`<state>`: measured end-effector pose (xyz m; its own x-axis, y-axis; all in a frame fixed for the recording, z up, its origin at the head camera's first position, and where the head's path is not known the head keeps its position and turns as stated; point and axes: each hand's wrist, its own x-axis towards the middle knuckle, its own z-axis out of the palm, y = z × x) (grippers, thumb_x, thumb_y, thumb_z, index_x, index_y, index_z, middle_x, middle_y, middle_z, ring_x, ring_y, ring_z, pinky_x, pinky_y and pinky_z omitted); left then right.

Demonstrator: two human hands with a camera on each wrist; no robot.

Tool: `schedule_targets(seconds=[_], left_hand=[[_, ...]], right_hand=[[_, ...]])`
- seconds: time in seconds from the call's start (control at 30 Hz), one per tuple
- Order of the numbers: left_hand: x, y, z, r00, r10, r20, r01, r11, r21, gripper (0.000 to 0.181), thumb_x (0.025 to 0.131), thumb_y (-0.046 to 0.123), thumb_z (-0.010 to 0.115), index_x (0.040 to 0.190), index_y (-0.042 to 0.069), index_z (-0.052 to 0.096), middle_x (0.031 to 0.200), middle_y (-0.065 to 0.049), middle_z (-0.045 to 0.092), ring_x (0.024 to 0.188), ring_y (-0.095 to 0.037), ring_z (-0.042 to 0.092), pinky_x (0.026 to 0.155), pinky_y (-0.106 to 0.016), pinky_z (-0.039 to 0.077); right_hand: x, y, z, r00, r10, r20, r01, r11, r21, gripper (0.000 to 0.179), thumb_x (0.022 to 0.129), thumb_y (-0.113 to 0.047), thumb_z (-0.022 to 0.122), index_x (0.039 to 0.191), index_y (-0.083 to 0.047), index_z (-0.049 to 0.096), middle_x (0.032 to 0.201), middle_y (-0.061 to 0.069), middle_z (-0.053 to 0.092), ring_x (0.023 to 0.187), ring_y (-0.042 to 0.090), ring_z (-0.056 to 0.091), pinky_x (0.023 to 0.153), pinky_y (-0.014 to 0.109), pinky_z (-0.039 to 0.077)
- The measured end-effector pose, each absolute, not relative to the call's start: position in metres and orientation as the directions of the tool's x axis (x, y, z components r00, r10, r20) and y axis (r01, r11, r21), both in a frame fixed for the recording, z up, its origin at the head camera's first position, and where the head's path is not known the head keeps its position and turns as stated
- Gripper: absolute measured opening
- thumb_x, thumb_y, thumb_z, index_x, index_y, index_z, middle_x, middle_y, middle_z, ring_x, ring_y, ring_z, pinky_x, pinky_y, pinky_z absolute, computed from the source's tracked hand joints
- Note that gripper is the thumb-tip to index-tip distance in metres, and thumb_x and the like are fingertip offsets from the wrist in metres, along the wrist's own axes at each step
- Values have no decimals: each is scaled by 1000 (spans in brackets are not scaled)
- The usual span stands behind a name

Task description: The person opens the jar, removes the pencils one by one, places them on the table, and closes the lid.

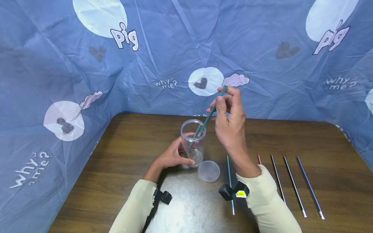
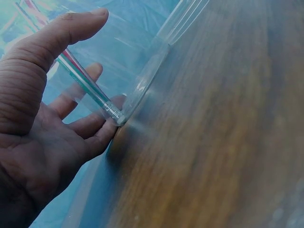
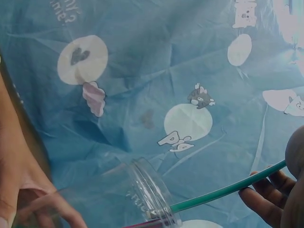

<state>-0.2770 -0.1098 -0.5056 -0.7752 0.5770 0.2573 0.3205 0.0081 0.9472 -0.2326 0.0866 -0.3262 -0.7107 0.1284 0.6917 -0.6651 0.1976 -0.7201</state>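
A clear plastic jar [image 1: 184, 136] stands upright on the table, and my left hand [image 1: 170, 156] grips its lower part, thumb in front and fingers behind. Inside lean a red pencil and a green pencil [image 2: 81, 78], with a metal-banded end down at the jar's bottom in the left wrist view. Above the jar, my right hand [image 1: 231, 119] pinches another green pencil [image 1: 210, 116] between thumb and fingers near its upper end. That pencil slants down to the left, its metal-banded lower end just within the jar's mouth.
A round translucent lid [image 1: 209, 171] lies in front of the jar. To its right lie a teal pencil [image 1: 229, 171], a red pencil [image 1: 259, 159] mostly hidden by the right sleeve, two dark pencils [image 1: 294, 184] and a blue pencil [image 1: 310, 187]. Blue printed cloth [image 1: 163, 58] surrounds the table.
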Motion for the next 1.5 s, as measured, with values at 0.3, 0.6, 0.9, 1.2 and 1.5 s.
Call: schedule_targets(seconds=[0.3,0.6,0.9,1.2,1.5], left_hand=[[-276,-110,-507,-778,572,261,318,-1,948,97,65,-11,87,147,9,40,131,-18,61,118,-43,58,101,-44,49],[-276,-109,-508,-777,574,258,327,18,945,96,65,-9,87,147,8,40,131,-19,60,117,-38,60,102,-44,49],[-276,-110,-505,-776,571,267,330,7,944,96,64,-10,87,146,8,41,133,-17,60,119,-33,59,101,-45,49],[-275,-113,-505,-786,559,263,323,9,946,97,63,-11,87,146,8,41,130,-18,61,115,-35,61,99,-50,50],[-275,-109,-507,-785,561,261,327,18,945,97,63,-14,86,146,4,40,131,-21,60,117,-35,60,100,-51,49]], right_hand=[[-231,96,-323,-690,178,702,-681,169,-712,27,107,-19,44,121,4,45,81,8,60,71,17,67,54,30,59],[-228,111,-305,-661,220,717,-714,110,-692,16,106,-11,41,120,-5,48,80,11,59,69,23,66,57,28,60],[-229,131,-299,-643,255,723,-708,163,-687,17,106,-12,42,122,-10,50,81,9,60,69,22,66,57,25,59],[-227,146,-302,-630,276,726,-697,213,-685,17,105,-17,46,121,-12,52,79,9,60,67,19,66,55,24,58],[-227,178,-310,-576,324,751,-697,286,-658,18,103,-16,53,119,-8,55,74,7,58,60,14,61,53,20,55]])
